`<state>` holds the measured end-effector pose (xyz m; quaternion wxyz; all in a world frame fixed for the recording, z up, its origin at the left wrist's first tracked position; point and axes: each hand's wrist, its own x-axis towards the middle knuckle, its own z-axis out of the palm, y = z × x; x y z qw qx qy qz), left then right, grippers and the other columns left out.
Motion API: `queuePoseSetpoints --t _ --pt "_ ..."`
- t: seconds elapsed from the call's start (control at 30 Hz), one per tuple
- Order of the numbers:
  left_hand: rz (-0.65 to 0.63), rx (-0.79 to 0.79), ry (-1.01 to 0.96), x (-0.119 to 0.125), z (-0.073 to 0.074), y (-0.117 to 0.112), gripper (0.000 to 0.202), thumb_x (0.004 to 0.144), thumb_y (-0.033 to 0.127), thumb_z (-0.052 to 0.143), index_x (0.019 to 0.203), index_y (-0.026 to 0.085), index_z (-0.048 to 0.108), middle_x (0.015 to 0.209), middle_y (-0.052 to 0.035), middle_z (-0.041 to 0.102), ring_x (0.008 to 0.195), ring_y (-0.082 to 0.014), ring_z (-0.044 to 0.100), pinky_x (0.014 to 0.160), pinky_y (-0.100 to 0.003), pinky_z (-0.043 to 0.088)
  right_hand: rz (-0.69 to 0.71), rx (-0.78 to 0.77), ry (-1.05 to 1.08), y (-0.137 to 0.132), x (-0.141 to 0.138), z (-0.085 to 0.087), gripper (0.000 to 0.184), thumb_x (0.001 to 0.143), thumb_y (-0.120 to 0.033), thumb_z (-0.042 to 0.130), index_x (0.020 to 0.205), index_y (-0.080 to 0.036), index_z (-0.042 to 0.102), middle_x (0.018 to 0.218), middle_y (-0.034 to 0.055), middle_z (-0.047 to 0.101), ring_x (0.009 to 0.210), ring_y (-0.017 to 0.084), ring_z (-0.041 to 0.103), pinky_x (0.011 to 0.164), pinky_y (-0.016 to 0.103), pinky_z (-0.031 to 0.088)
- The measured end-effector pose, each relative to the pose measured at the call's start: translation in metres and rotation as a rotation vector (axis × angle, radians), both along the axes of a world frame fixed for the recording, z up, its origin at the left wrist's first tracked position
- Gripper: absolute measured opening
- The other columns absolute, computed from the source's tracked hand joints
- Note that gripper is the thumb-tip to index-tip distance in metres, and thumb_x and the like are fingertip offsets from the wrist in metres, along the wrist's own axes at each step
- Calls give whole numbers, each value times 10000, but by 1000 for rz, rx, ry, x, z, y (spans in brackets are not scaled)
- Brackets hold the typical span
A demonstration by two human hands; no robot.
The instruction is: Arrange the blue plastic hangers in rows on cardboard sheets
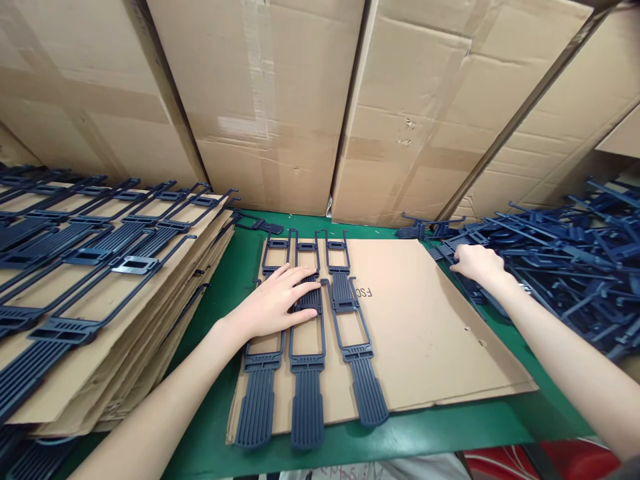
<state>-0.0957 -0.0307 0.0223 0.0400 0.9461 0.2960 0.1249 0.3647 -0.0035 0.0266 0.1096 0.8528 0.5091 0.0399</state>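
While L hand (270, 303) lies w/ fingers (304, 290) part-spread on ribbed navy plastic parts (307, 408), nr L edge of cardboard sheet (415, 340), R hand (477, 264) w/ fingers bent narrow at tangled plastic pile (565, 267), nr sheet's far R corner, grip unclear, green desk (207, 400) below

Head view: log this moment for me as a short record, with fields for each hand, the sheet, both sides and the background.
Left hand: fingers spread, over the left and middle columns of parts
Right hand: fingers curled at the near-left edge of the loose pile; grip unclear
Sheet: cardboard sheet on the green table, bearing three columns of dark blue parts
Left side: cardboard stack with similar parts on top
Right side: loose pile, tangled
Background: taped cardboard boxes
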Motion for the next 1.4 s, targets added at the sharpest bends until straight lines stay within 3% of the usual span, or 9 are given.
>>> queuePoseSetpoints --t 0.23,0.4,0.53,0.6,0.73,0.87,1.03,1.23,1.4 --pt "-2 9 4 0 -3 0 471 905 493 486 1293 230 535 1454 -99 417 1329 -285 382 1118 -496 263 11 79 29 -9 0 9 378 812 -279 557 1156 -130 601 1107 234 610 991 342 595 674 352 391" --pt "0 10 12 0 -2 1 472 909 505 472 1280 223 545 1452 -106 417 1335 -287 376 1123 -504 251 -1 228 4 -18 -5 28 340 835 -303 483 1139 -195 592 1129 179 630 984 324 600 670 344 366" --pt "-6 11 12 0 0 0 462 911 497 470 1266 214 557 1437 -112 434 1327 -282 385 1122 -498 254 100 283 91 -27 -22 44 220 783 -228 504 973 -207 613 844 77 697 882 247 625 652 308 358" --pt "-10 11 6 0 0 0 459 911 495 473 1268 218 555 1436 -111 435 1324 -281 387 1120 -497 257 149 278 199 -33 -31 50 192 767 -192 505 933 -213 599 707 18 679 745 196 634 631 284 374" --pt "-8 0 2 1 0 0 464 908 491 481 1287 230 542 1434 -109 436 1313 -289 398 1113 -506 263 276 311 538 -44 -47 54 169 790 -226 520 949 -207 573 664 -23 644 489 123 568 577 263 435" --pt "-9 6 16 1 1 0 461 918 490 463 1314 261 521 1448 -99 419 1319 -293 386 1104 -514 275 444 248 985 -54 -68 52 252 782 -363 616 955 -190 557 700 -12 588 522 128 575 509 253 469" --pt "-20 9 20 1 2 0 432 923 486 456 1288 274 548 1455 -91 409 1323 -293 381 1105 -521 274 481 100 1332 -55 -97 43 341 755 -456 674 912 -185 538 744 -1 577 600 152 623 562 281 519" --pt "-19 -5 4 1 2 0 431 919 479 467 1288 273 551 1455 -94 412 1324 -296 383 1114 -536 257 499 189 1081 -36 -101 12 278 760 -429 619 855 -173 568 644 1 577 529 143 570 540 299 506" --pt "-18 -9 1 0 2 0 434 917 483 468 1290 277 548 1462 -90 404 1329 -299 378 1114 -537 260 557 230 873 -35 -99 5 184 732 -346 571 789 -174 600 706 33 633 619 161 593 616 299 502"
